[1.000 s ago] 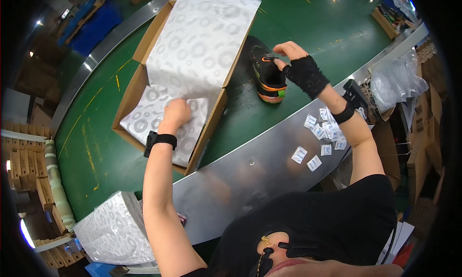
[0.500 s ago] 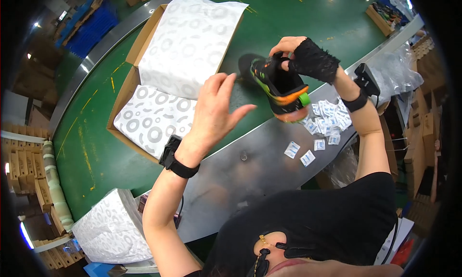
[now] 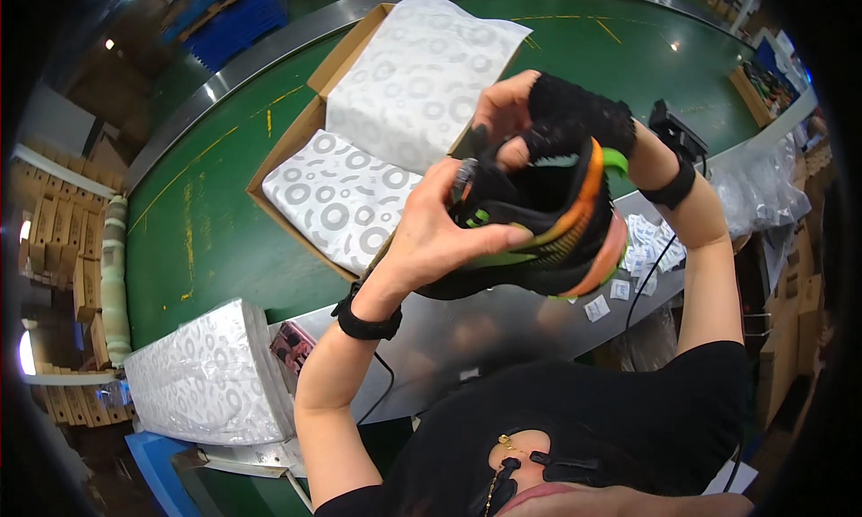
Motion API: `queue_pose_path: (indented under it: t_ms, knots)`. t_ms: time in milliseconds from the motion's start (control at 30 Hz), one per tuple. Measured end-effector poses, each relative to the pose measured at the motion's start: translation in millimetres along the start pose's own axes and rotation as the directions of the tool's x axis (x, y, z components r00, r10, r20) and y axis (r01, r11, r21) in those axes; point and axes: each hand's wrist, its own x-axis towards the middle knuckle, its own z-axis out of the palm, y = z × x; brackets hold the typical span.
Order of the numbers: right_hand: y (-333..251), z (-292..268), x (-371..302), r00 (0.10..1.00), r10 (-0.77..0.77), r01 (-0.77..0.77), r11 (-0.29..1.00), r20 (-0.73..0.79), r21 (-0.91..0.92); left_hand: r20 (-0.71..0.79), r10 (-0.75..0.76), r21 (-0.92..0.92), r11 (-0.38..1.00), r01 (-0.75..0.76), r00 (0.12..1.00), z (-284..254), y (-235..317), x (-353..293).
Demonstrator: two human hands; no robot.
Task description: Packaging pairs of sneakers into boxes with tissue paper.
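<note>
A black running shoe (image 3: 548,264) with orange and green at the heel is up close in front of me, above the metal table edge. My left hand (image 3: 426,238) grips its near side, thumb along the upper and fingers toward the laces. My right hand (image 3: 570,117), in a black fingerless glove, is closed at the tongue and collar. The shoe's inside is partly visible; its toe is hidden behind my left hand. Beyond my left hand, an open cardboard box (image 3: 289,156) is lined with white patterned tissue paper (image 3: 422,81).
Small white sachets (image 3: 648,247) lie on the metal ledge (image 3: 449,342) at right, beside a clear plastic bag (image 3: 750,189). A wrapped stack of patterned paper (image 3: 206,373) stands at lower left. The green conveyor belt (image 3: 193,229) curves behind the box.
The shoe has been lifted off the surface and brought nearer, its heel turned up to the right. My left hand, open and empty before, now holds its side.
</note>
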Motion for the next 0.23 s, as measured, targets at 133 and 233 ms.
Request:
queue_pose_path:
  t_ms: [133, 233]
  knots:
    - [19.3, -11.5, 60.1, 0.968, -0.230, 0.238, 0.968, -0.096, 0.077, -0.245, -0.217, -0.185, 0.967, 0.175, 0.945, -22.7, -10.9, -7.1]
    - [102.5, -80.3, 85.2, 0.925, -0.016, 0.168, 0.915, -0.380, 0.368, -0.388, -0.397, -0.618, 0.782, 0.085, 0.832, -61.7, -38.8, -0.8]
